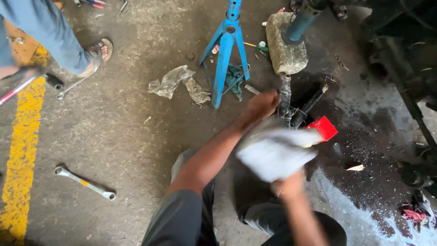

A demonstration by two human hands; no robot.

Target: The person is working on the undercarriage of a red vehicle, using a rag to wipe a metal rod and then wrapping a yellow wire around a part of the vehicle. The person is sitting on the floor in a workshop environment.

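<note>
Left hand point(263, 105) reaches out over the oil-stained concrete floor point(127, 132), fingers curled down at the top of a grimy dark metal rod point(285, 98); whether it truly grips the rod, I cannot tell. Right hand point(287, 186) is closed around a soft white cloth point(275, 152), bunched and motion-blurred, sitting just beside the rod's lower end. A glossy red plastic piece point(324, 127) peeks out just behind the cloth. Above the rod, a rough grey stone block point(286, 45) props a blue-grey tube point(300, 23). To the left stands a blue steel jack stand point(226, 50), with crumpled dirty rags point(175, 82) beside it. Far left, a slim chrome wrench point(85, 183) lies flat, near a worn yellow painted stripe point(20, 155)
</note>
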